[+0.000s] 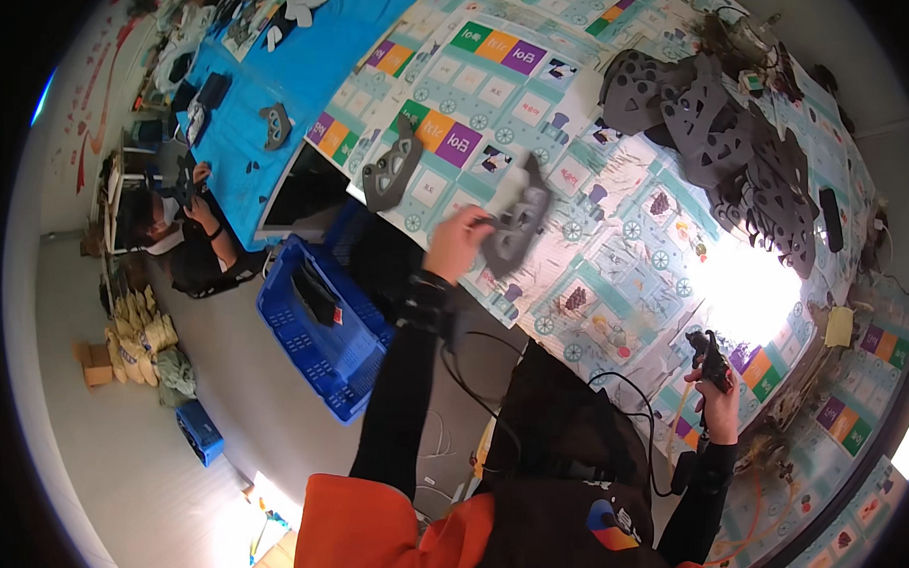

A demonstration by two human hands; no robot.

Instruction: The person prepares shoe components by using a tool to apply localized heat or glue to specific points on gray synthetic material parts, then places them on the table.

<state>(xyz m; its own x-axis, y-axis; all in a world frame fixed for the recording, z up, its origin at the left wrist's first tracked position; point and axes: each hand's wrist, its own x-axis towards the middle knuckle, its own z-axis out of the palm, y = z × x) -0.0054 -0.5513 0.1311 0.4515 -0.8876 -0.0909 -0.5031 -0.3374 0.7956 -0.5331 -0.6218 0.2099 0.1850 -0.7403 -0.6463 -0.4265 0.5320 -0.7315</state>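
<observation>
On the paper-covered desk [623, 335], just right of the left hand [456, 246], saw a dark grey crescent-shaped openwork piece [517, 231], with long axis running roughly away from the body and far end leaning slightly right. Pinched that piece by the left edge, with left thumb and fingers nearly together; could not tell the exact contact through motion blur, nor whether it was lifted. With the right hand [720, 408], well apart to the right and nearer the body, gripped a black pistol-shaped tool [710, 361] in closed fingers; so found the left hand nearer by far. Up and left of that hand, saw a similar dark grey curved piece [393, 172] lying near the desk's edge, apart from the first. Toward the far right, noted a heap of matte, dark grey perforated pieces [696, 117], overlapping, with rounded cut-outs. Beneath, made out a slightly wrinkled, teal-patterned surface; beside the desk, a blue slatted plastic crate [354, 379].
</observation>
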